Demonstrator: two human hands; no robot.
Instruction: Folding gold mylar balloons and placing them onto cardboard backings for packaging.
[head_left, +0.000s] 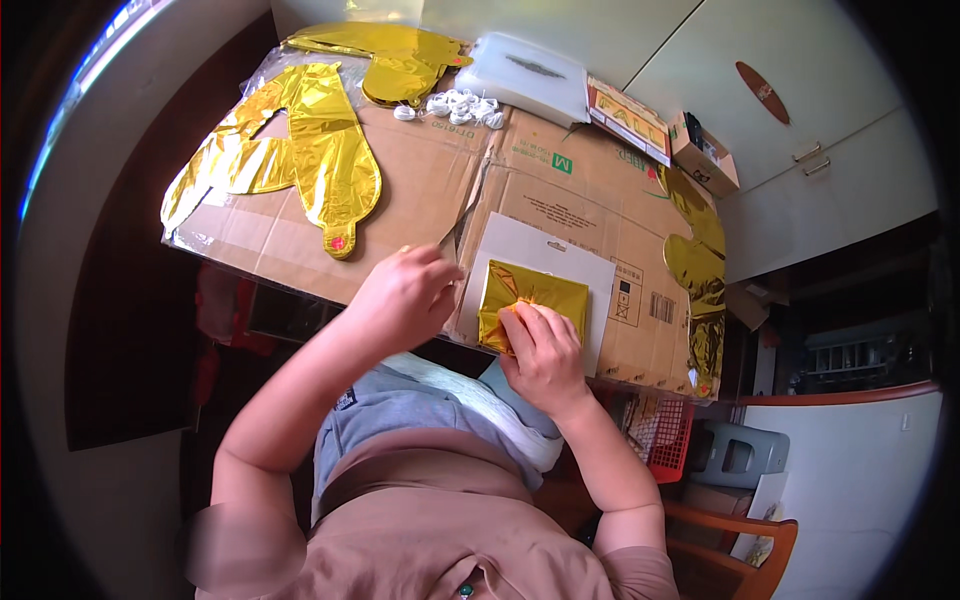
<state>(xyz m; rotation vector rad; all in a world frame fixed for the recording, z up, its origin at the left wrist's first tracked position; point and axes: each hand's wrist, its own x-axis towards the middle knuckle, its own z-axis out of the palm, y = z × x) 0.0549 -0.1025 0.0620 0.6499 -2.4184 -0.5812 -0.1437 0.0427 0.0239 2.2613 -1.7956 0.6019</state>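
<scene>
A folded gold foil balloon (553, 288) lies on a white hang-tab card (599, 300) at the front middle of the cardboard-covered table. My right hand (545, 352) is on the foil, its fingers bent and gripping it near the lower edge, where it creases. To the left, my left hand (405, 295) is raised just over the table's front edge, apart from the card. Its fingers are curled in and slightly blurred; whatever they may hold is hidden.
A flat gold letter-shaped balloon (325, 150) lies at left, another gold balloon (400, 75) behind it, and a third (695, 260) at right. White ribbon bundles (465, 107), a translucent plastic box (530, 75) and a small open box (705, 155) line the back.
</scene>
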